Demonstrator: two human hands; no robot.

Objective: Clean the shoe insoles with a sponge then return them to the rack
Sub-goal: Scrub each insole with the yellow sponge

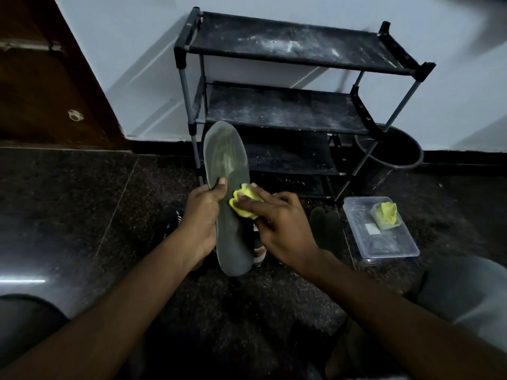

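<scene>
A long grey insole (227, 160) stands nearly upright in front of the black shoe rack (288, 108). My left hand (201, 215) grips its left edge near the middle, thumb on the front face. My right hand (277, 229) pinches a crumpled yellow sponge (242, 201) and presses it against the insole's middle. The insole's right lower edge is partly hidden by my right hand. A second dark insole (327, 229) lies on the floor to the right.
A clear plastic box (384, 242) with another yellow sponge (385, 213) sits on the dark floor at right. A black bucket (395, 149) stands behind the rack's right leg. Shoes lie under my hands. A brown door is at far left.
</scene>
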